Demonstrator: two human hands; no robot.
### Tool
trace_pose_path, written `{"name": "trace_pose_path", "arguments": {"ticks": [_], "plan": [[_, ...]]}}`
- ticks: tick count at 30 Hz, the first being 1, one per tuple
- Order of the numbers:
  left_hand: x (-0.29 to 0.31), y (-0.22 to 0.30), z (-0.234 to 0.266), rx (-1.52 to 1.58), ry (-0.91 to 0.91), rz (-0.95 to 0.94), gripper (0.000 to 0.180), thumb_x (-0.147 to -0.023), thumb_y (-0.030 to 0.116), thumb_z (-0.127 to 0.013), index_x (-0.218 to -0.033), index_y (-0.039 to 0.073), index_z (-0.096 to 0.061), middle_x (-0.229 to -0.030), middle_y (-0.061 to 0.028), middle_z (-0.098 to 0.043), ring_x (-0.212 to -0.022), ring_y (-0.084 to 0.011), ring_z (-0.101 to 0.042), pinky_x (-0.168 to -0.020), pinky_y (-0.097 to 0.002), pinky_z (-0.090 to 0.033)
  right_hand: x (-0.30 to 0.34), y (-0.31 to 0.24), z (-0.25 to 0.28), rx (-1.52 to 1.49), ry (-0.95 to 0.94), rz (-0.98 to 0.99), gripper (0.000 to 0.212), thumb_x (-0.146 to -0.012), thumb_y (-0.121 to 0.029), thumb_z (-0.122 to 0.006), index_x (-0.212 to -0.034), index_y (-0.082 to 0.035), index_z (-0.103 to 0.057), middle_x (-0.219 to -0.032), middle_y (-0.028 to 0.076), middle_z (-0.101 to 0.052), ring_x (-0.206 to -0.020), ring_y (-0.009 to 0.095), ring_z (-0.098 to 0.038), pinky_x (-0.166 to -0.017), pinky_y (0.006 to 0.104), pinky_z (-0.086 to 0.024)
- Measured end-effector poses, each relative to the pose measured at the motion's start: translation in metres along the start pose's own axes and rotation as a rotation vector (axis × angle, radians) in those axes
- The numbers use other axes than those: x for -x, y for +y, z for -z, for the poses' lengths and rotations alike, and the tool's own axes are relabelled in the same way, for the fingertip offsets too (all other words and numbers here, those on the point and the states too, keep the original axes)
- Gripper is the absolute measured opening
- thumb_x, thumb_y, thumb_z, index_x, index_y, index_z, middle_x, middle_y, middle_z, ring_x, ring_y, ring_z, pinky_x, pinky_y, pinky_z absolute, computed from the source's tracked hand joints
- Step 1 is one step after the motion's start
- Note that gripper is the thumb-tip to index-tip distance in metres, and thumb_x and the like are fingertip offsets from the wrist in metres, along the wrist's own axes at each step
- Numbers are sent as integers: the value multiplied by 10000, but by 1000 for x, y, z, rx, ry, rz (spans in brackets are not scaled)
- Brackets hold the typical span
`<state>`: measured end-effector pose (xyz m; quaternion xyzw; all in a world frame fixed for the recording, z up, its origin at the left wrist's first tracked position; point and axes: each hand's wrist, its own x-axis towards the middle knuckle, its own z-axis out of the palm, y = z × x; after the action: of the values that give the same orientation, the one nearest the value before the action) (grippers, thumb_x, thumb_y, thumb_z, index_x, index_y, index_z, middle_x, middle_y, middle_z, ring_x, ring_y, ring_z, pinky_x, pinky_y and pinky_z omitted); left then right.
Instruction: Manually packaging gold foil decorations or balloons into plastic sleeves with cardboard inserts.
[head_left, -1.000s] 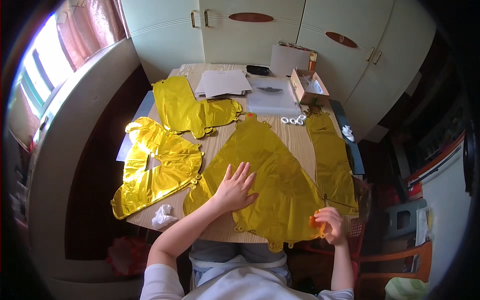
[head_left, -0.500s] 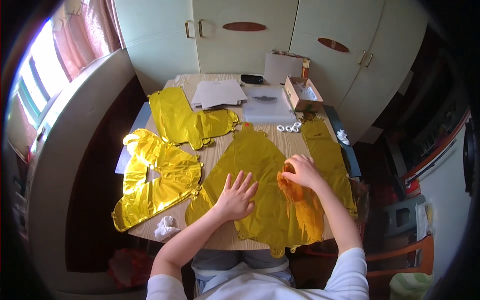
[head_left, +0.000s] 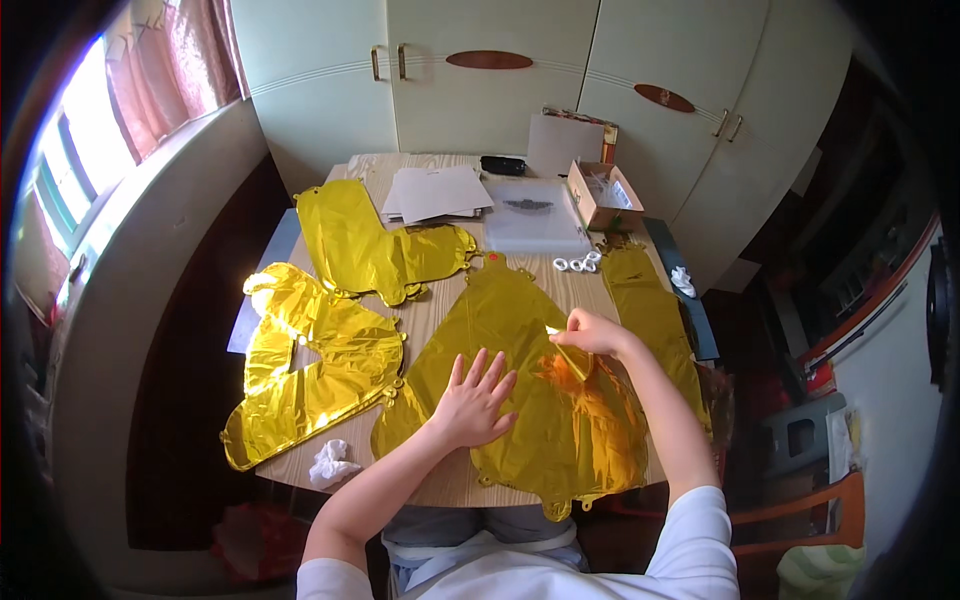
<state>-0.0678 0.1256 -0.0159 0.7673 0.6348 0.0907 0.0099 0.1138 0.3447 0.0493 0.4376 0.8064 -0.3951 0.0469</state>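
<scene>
Flat across the table's near middle lies a large gold foil balloon (head_left: 520,330), uninflated, with small tabs along its edge. My left hand (head_left: 475,402) rests on it palm down, fingers spread. Over its right side, my right hand (head_left: 590,335) pinches a raised, folded flap of the foil between thumb and fingers. Below that hand the foil mirrors an orange reflection of it. To the left lie a curved gold foil balloon (head_left: 350,345) and, farther back, another angular one (head_left: 350,235). One more gold foil balloon (head_left: 650,300) stretches along the right side.
Behind the balloons are a stack of white paper (head_left: 435,193), a clear plastic case (head_left: 530,225), a black case (head_left: 502,164) and an open box (head_left: 605,205). Small white rings (head_left: 577,263) sit near the box. Crumpled tissue (head_left: 332,464) lies at the front left. Cabinets (head_left: 490,100) stand behind.
My right hand has turned and shifted slightly left and down, and a folded flap of foil now stands up under its fingers. My left hand stays in place.
</scene>
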Motion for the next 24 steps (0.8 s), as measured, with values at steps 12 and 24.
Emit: {"name": "trace_pose_path", "arguments": {"ticks": [12,24], "plan": [[-1,-2,0,20,3,-9,704,-907,542,-456,-1445,93,-382,-1544,-206,-262,-1440,-418,-192,-1136,-619,-137,47,44,-39,0,-10,404,618,-829,-333,-699,-1295,28,-511,-1257,159,-562,-1158,255,-522,-1010,363,-414],[-1,-2,-1,15,35,-9,676,-908,523,-447,-1432,97,-413,-1530,-198,-298,-1432,-411,-222,-1132,-621,-148,45,46,-69,405,378,746,311,-920,-228,-594,-1208,-129,-659,-1299,12,-612,-1273,218,-503,-1005,382,-387]]}}
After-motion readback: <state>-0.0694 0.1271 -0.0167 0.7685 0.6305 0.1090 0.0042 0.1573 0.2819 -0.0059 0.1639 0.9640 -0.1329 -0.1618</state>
